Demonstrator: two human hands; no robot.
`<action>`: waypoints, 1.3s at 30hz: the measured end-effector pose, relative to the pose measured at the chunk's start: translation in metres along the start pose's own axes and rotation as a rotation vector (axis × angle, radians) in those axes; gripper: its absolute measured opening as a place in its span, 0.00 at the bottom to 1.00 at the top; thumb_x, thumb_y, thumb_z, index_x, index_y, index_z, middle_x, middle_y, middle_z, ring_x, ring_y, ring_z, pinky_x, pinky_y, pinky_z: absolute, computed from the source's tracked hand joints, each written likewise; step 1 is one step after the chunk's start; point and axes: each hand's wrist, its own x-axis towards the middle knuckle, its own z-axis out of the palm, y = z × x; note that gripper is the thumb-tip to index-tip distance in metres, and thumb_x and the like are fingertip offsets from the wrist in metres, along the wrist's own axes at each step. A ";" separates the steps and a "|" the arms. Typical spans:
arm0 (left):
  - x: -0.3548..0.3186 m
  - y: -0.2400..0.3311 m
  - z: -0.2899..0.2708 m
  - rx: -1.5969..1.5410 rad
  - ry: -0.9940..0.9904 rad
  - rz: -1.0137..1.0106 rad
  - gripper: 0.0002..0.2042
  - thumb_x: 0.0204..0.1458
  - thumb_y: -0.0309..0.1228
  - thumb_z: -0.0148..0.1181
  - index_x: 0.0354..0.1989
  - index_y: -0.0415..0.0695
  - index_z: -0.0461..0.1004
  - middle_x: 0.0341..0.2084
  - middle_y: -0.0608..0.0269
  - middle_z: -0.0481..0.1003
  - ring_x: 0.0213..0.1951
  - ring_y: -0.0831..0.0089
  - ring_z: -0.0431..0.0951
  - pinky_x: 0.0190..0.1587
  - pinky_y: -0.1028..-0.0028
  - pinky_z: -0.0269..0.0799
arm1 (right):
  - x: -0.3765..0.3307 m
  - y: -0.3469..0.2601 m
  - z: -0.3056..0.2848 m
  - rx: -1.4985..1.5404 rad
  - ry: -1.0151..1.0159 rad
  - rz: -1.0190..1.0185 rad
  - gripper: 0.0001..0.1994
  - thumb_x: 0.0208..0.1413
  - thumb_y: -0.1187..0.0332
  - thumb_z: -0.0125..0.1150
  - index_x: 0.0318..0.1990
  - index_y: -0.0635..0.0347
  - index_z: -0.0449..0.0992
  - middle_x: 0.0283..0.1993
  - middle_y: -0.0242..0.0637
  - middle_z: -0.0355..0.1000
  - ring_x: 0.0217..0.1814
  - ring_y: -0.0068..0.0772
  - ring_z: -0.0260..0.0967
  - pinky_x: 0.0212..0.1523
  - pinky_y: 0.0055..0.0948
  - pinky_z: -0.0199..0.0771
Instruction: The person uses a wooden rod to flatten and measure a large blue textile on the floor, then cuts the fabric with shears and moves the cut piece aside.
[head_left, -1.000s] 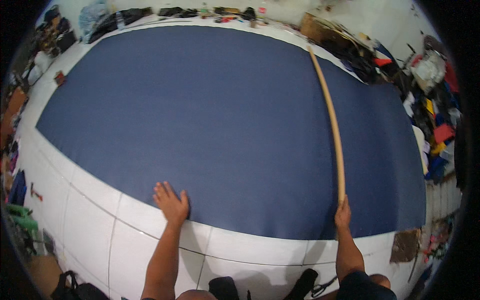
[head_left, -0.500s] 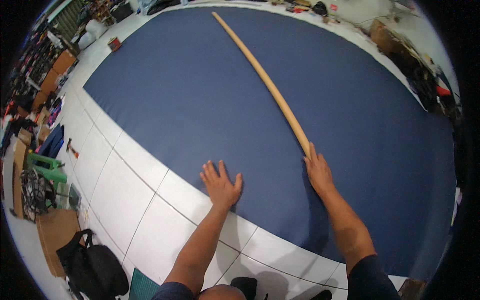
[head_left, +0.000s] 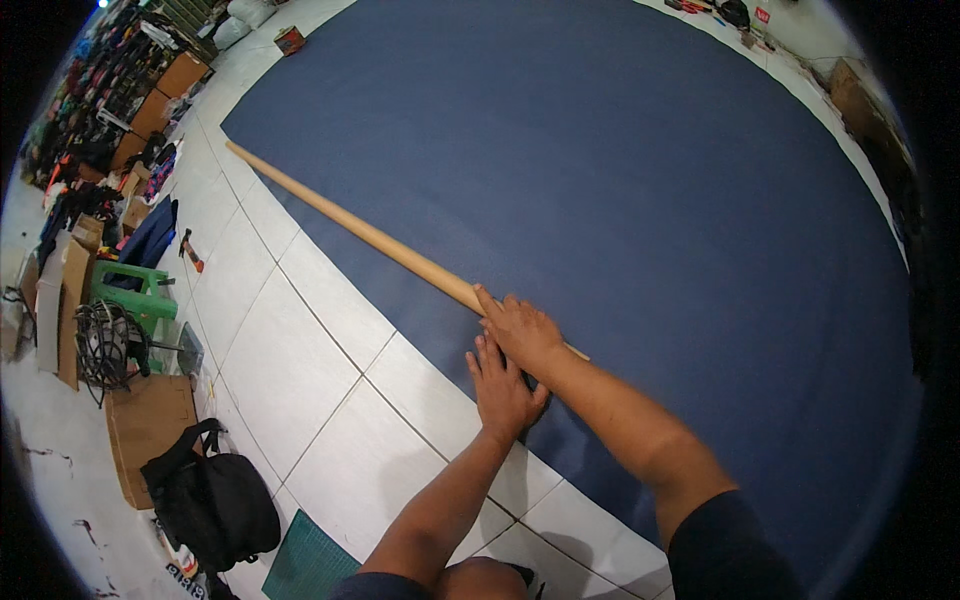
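A long tan pole [head_left: 377, 239] lies slantwise over a large dark blue sheet [head_left: 600, 180], its far end close to the sheet's left corner. My right hand [head_left: 520, 332] is over the pole's near part, holding it with the index finger stretched along it; a short end shows past the wrist. Just below, my left hand [head_left: 503, 390] rests palm down near the sheet's edge, fingers extended, its fingertips close to the right hand. Whether the left fingertips touch the pole is hard to tell.
White floor tiles [head_left: 300, 345] border the sheet. To the left are a hammer [head_left: 190, 250], a green stool [head_left: 135, 285], a wire-caged fan [head_left: 108, 340], cardboard [head_left: 150, 425], a black backpack [head_left: 215, 500] and a green mat [head_left: 310, 560]. A small tin [head_left: 289, 41] stands at the far left corner.
The pole has swung left and toward me, from the sheet's middle to near its left edge. My right hand has moved left with it, beside my left hand. The view has shifted too.
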 end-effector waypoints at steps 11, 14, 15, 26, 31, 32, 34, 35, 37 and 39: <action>0.004 0.005 -0.006 -0.067 0.000 -0.073 0.39 0.51 0.52 0.59 0.67 0.38 0.59 0.69 0.32 0.48 0.72 0.39 0.46 0.71 0.46 0.35 | 0.045 0.063 -0.070 0.059 0.170 0.152 0.26 0.68 0.54 0.46 0.71 0.46 0.56 0.47 0.55 0.71 0.50 0.59 0.73 0.50 0.55 0.74; 0.005 0.008 -0.010 -0.047 -0.016 -0.078 0.39 0.51 0.52 0.58 0.67 0.39 0.60 0.69 0.32 0.48 0.72 0.40 0.44 0.72 0.46 0.33 | 0.060 0.111 -0.086 0.056 0.296 0.348 0.28 0.69 0.50 0.43 0.72 0.43 0.53 0.47 0.52 0.70 0.49 0.56 0.72 0.52 0.52 0.73; 0.005 0.008 -0.011 -0.034 -0.009 -0.074 0.39 0.52 0.53 0.57 0.67 0.39 0.60 0.69 0.32 0.49 0.72 0.39 0.45 0.72 0.45 0.34 | 0.063 0.126 -0.092 0.071 0.322 0.406 0.28 0.69 0.49 0.42 0.73 0.43 0.53 0.48 0.53 0.70 0.51 0.56 0.71 0.53 0.52 0.72; 0.003 0.011 -0.007 -0.036 0.003 -0.055 0.39 0.51 0.50 0.59 0.67 0.37 0.59 0.69 0.33 0.48 0.72 0.40 0.44 0.72 0.46 0.32 | -0.060 0.243 -0.115 0.093 0.510 0.754 0.27 0.69 0.53 0.43 0.73 0.43 0.52 0.47 0.59 0.72 0.49 0.64 0.72 0.51 0.56 0.71; -0.001 0.001 0.001 0.022 0.028 -0.053 0.37 0.53 0.51 0.57 0.67 0.39 0.60 0.69 0.35 0.50 0.72 0.41 0.44 0.72 0.47 0.34 | -0.241 0.260 -0.086 -0.098 0.497 0.872 0.28 0.68 0.53 0.46 0.73 0.42 0.52 0.45 0.55 0.72 0.46 0.61 0.73 0.48 0.53 0.73; -0.003 0.001 0.000 0.014 0.040 -0.056 0.37 0.54 0.51 0.57 0.67 0.39 0.60 0.69 0.36 0.50 0.72 0.41 0.45 0.72 0.47 0.34 | -0.284 0.257 -0.080 -0.102 0.507 0.914 0.28 0.67 0.53 0.47 0.73 0.41 0.52 0.44 0.54 0.72 0.46 0.61 0.73 0.48 0.52 0.73; -0.003 -0.002 0.002 -0.020 0.057 -0.030 0.36 0.56 0.51 0.54 0.68 0.40 0.60 0.70 0.38 0.51 0.72 0.42 0.45 0.72 0.47 0.34 | -0.363 0.252 -0.064 -0.104 0.530 0.984 0.29 0.67 0.53 0.48 0.73 0.40 0.52 0.44 0.53 0.72 0.45 0.59 0.73 0.47 0.52 0.73; -0.005 -0.004 0.005 -0.039 0.061 -0.017 0.35 0.57 0.51 0.53 0.68 0.40 0.60 0.70 0.39 0.51 0.72 0.43 0.46 0.72 0.47 0.34 | -0.407 0.251 -0.055 -0.112 0.539 1.027 0.29 0.67 0.53 0.48 0.73 0.40 0.52 0.44 0.52 0.72 0.45 0.58 0.73 0.46 0.53 0.73; -0.004 -0.021 0.015 -0.103 0.073 0.001 0.34 0.59 0.51 0.51 0.68 0.40 0.60 0.70 0.41 0.51 0.72 0.44 0.46 0.72 0.47 0.34 | -0.475 0.240 -0.035 -0.137 0.530 1.142 0.29 0.67 0.54 0.48 0.73 0.40 0.52 0.44 0.53 0.72 0.45 0.58 0.73 0.46 0.52 0.73; -0.008 -0.021 0.017 -0.168 0.080 0.029 0.31 0.63 0.49 0.46 0.68 0.39 0.60 0.70 0.43 0.53 0.73 0.46 0.46 0.72 0.48 0.34 | -0.547 0.231 -0.006 -0.129 0.601 1.188 0.28 0.67 0.55 0.48 0.73 0.42 0.53 0.43 0.55 0.73 0.45 0.59 0.73 0.46 0.53 0.73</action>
